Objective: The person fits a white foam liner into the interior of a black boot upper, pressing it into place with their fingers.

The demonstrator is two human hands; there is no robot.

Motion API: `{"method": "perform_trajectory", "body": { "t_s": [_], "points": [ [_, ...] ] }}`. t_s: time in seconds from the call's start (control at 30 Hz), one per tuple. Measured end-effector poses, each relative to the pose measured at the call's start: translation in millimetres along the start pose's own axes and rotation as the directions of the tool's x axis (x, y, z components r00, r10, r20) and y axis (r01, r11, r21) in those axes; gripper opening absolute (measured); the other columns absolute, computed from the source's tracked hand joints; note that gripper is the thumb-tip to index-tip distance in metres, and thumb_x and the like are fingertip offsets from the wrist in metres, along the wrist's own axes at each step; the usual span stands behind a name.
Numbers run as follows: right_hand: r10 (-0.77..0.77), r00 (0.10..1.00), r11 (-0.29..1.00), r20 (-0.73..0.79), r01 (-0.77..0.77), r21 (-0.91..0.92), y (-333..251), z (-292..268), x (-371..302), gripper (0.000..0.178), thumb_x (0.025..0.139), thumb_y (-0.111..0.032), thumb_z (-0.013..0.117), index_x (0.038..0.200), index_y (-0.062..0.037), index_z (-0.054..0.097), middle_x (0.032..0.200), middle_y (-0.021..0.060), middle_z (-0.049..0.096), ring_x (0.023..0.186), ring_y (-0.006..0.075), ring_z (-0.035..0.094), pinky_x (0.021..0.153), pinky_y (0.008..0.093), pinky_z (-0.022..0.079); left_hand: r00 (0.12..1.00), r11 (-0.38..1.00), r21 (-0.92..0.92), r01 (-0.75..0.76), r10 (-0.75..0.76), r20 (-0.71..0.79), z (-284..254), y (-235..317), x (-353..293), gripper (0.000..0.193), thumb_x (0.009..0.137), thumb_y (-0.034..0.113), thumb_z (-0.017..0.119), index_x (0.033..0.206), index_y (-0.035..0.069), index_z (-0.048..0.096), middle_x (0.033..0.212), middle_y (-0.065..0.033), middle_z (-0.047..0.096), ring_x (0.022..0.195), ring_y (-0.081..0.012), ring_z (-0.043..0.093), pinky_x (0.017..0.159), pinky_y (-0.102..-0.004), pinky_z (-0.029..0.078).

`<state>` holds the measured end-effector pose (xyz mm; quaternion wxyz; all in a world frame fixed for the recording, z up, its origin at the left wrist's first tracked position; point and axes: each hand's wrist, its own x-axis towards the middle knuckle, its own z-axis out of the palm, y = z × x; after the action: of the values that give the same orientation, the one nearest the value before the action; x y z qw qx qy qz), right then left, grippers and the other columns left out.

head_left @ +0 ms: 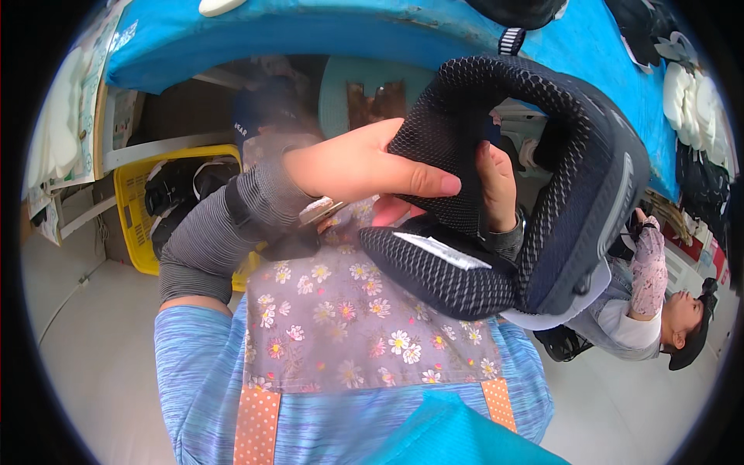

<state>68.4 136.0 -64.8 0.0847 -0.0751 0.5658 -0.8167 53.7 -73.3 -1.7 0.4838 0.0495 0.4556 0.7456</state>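
A black shoe with mesh lining and a white sole edge is held up close in front of my chest, its opening toward me. My left hand reaches in from the left and grips the mesh lining, thumb on top and the other fingers mostly hidden behind. On the far side of that lining, my right hand shows a thumb and part of the palm, closed on the shoe. Its other fingers are hidden. A padded flap with a white label hangs below both hands.
A blue-covered table curves across the far side, with black shoes and white soles on it. A yellow basket of black shoes stands at the left. Another person works at the right.
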Motion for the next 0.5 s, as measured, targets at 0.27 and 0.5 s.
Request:
{"method": "perform_trajectory", "body": {
  "t_s": [0.27, 0.5],
  "points": [
    [-0.166, 0.985, 0.985, -0.039, 0.164, -0.047, -26.8, -33.4, 35.0, 0.039, 0.093, -0.014, 0.065, 0.125, 0.0037, 0.050, 0.116, 0.0245, 0.061, 0.105, 0.0312, 0.064, 0.089, 0.0407, 0.057, 0.983, 0.950, 0.289, 0.120, -0.155, 0.102, -6.6, -40.9, 16.4, 0.050, 0.099, 0.043, 0.047, 0.079, 0.003, 0.068, 0.068, -0.0109, 0.067, 0.059, -0.0198, 0.065, 0.057, -0.0322, 0.049],
    [-0.187, 0.928, 0.941, 0.323, 0.075, 0.329, 5.6, -56.6, 54.4, 0.027, 0.089, -0.022, 0.072, 0.095, -0.0033, 0.053, 0.086, 0.0118, 0.061, 0.080, 0.0224, 0.060, 0.072, 0.0317, 0.052, 0.756, 0.399, 0.896, -0.196, 0.644, -0.121, 16.0, -15.1, 28.3, 0.054, 0.082, 0.051, 0.070, 0.067, -0.001, 0.066, 0.062, -0.0191, 0.060, 0.060, -0.0386, 0.059, 0.061, -0.0441, 0.050]
  ]
}}
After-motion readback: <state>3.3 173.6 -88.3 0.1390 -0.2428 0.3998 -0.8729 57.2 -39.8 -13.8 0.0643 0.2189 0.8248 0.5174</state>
